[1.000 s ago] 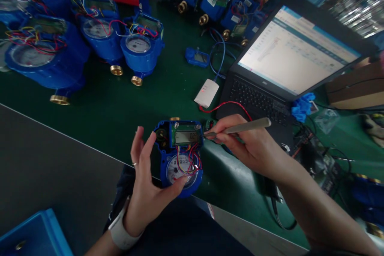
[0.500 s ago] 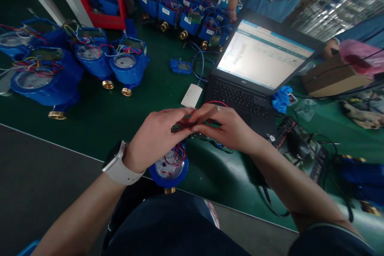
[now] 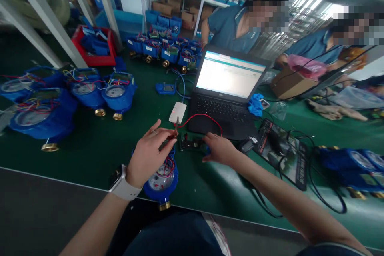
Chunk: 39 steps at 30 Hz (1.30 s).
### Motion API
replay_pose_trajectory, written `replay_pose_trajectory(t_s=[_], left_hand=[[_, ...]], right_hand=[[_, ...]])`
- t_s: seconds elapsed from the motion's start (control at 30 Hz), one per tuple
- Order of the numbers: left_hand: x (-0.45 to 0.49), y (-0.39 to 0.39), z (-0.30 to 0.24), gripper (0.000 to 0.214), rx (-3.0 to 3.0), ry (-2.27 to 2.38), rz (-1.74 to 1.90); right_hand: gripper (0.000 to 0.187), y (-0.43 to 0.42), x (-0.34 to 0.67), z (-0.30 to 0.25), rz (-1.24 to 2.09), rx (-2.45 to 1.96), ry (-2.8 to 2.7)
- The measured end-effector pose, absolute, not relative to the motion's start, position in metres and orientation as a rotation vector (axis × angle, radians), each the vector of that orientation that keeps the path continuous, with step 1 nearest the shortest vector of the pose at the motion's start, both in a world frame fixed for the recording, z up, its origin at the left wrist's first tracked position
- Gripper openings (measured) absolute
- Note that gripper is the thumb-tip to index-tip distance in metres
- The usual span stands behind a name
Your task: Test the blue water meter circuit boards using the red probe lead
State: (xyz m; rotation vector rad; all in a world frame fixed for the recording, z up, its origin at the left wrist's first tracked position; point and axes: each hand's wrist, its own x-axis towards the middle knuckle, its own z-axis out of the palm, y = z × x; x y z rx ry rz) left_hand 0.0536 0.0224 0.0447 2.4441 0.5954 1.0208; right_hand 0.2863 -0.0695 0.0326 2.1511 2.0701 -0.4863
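My left hand (image 3: 153,147) is closed in a pinch on a thin, pointed, brownish metal piece (image 3: 177,125) that looks like tweezers; its lower end is hidden by the fingers. Below that hand, a blue water meter (image 3: 162,186) lies at the table's front edge, red and dark wires bundled on its dial and its brass fitting towards me. My right hand (image 3: 220,150) has its fingers curled at the right end of a small black clip-like fixture (image 3: 189,144). Between those fingers a bit of blue shows, but what they grip is mostly hidden.
A laptop (image 3: 222,106) stands behind my hands, with a white box (image 3: 177,112) and red wire beside it. More blue meters (image 3: 118,96) stand left and at the back, near a red bin (image 3: 96,48). A mouse (image 3: 277,144) lies right. Two people are across the table.
My hands have come apart, the right moving away to the right. The thin metal piece is now in my left hand alone, and the black fixture shows between the hands. The view has tilted up.
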Motion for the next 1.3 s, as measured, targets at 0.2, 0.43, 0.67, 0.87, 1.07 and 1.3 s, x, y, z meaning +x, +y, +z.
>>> replay_pose_trajectory(t_s=[0.2,0.43,0.67,0.87,1.07,1.3], left_hand=[[0.055,0.018,0.042,0.010,2.443,0.615,1.048],[0.056,0.013,0.041,0.014,2.487,0.675,1.011],[0.057,0.013,0.046,0.016,2.498,0.669,0.975],[0.058,0.011,0.044,0.018,2.488,0.671,0.959],[0.055,0.011,0.046,0.018,2.478,0.663,0.962],[0.053,0.015,0.045,0.015,2.460,0.627,0.927]], right_hand=[[0.046,-0.068,0.283,0.017,-0.411,2.066,2.032],[0.050,-0.077,0.291,0.031,-0.363,2.367,2.324],[0.041,-0.082,0.286,0.119,-0.215,2.581,2.821],[0.048,-0.074,0.267,0.172,-0.020,1.961,2.893],[0.054,-0.072,0.264,0.172,0.071,2.012,2.977],[0.059,-0.073,0.257,0.157,-0.083,2.142,2.978]])
